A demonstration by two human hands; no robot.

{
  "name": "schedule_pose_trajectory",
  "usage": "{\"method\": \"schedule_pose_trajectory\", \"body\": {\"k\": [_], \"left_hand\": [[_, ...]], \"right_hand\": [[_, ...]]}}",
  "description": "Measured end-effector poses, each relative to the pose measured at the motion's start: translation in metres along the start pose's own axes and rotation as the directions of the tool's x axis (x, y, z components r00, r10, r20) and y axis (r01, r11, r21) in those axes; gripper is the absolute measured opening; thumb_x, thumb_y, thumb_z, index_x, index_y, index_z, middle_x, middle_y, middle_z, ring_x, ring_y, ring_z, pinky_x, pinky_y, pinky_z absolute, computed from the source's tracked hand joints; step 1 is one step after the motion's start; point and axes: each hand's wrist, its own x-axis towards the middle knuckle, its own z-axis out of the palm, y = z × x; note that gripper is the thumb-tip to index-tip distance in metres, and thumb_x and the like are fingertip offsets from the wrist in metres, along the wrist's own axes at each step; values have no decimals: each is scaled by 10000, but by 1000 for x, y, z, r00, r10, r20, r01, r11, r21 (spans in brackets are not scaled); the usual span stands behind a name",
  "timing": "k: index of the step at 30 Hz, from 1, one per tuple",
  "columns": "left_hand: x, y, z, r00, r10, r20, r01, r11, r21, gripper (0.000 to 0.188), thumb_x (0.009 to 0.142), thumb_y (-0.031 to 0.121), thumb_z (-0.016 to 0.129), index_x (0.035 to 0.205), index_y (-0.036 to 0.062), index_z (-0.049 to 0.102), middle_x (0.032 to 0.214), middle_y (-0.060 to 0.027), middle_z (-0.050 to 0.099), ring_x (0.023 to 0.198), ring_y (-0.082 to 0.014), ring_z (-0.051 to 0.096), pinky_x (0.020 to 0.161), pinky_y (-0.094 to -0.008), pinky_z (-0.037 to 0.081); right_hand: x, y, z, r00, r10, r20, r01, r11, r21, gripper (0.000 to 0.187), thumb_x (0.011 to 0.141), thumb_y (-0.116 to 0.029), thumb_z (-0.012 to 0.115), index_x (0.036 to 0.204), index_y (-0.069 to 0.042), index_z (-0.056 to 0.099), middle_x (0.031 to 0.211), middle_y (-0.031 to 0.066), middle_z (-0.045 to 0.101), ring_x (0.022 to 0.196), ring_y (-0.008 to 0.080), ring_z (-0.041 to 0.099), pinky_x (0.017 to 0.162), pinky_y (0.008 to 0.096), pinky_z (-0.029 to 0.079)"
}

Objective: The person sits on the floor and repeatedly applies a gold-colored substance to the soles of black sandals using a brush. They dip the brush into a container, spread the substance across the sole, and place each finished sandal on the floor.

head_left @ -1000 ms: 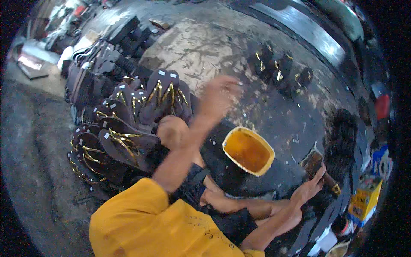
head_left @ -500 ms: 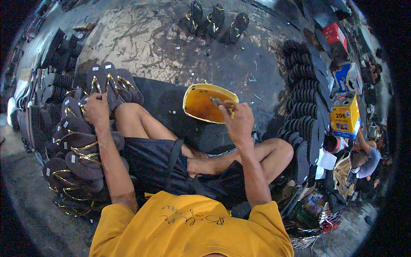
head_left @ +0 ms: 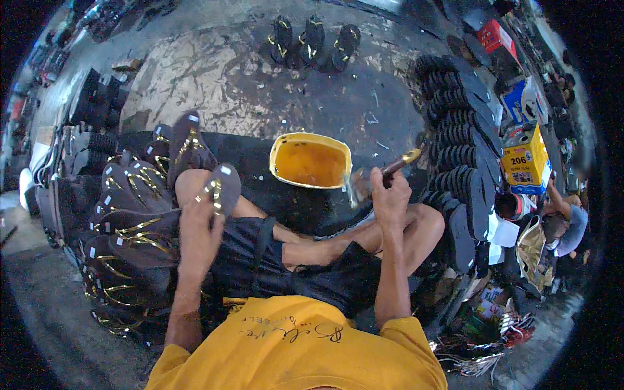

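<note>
My left hand (head_left: 199, 235) is closed around a dark flip-flop (head_left: 227, 185) with gold straps, raised over my bent left knee. A brush (head_left: 398, 164) with a dark handle and a yellowish end is gripped in my right hand (head_left: 392, 200). Its other end, blurred, points toward the yellow-rimmed tub (head_left: 278, 174). Amber liquid (head_left: 309, 162) lies in that tub, in front of my crossed legs. Close by my left arm is a heap of dark flip-flops (head_left: 146, 242) with gold straps and small white labels.
Rows of stacked dark soles (head_left: 458, 156) line my right side. Beyond them stand a yellow box (head_left: 525, 160), a blue-and-white box (head_left: 524, 102) and a red box (head_left: 497, 39). Several strapped flip-flops (head_left: 312, 39) lie ahead. Another person (head_left: 567, 227) is at the far right.
My left hand has come away from the heap toward me, now holding a flip-flop. My right hand has moved right with the brush, away from above the tub.
</note>
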Motion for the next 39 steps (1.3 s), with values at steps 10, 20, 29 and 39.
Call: {"method": "schedule_pose_trajectory", "body": {"k": [10, 20, 29, 39], "left_hand": [[8, 20, 20, 896, -65, 439, 350, -504, -790, 495, 946, 379, 647, 1307, 41, 643, 1335, -121, 652, 1215, -298, 619, 1007, -464, 501], [-2, 68, 33, 875, 112, 470, 398, -719, -569, 528, 964, 458, 590, 1293, 48, 639, 1233, -133, 687, 1136, -263, 660, 1042, -464, 519], [-1, 77, 37, 876, 89, 474, 430, -590, -684, 612, 937, 477, 589, 1334, 12, 605, 1236, -175, 682, 992, -278, 690, 812, -422, 597], [28, 83, 51, 850, 126, 512, 429, -729, -533, 605, 1035, 507, 509, 1388, 20, 569, 1188, -155, 719, 992, -289, 715, 888, -417, 617]], "right_hand": [[22, -53, -47, 997, -22, -70, 72, 489, 869, 460, 875, -156, 804, 1285, -50, 625, 1178, 94, 673, 1042, 197, 675, 885, 354, 555], [-25, -111, 35, 514, -817, -262, 858, 493, 144, 253, 762, -166, 848, 1003, -149, 774, 823, 73, 681, 805, 284, 671, 720, 395, 510], [-10, -111, -11, 810, -469, -354, 578, 741, 342, 261, 818, -262, 879, 949, -74, 754, 841, 94, 740, 747, 254, 706, 715, 378, 563], [-66, -106, -3, 625, -759, -181, 771, 565, 296, 244, 765, -227, 873, 942, -99, 764, 805, 70, 714, 740, 288, 721, 652, 397, 560]]}}
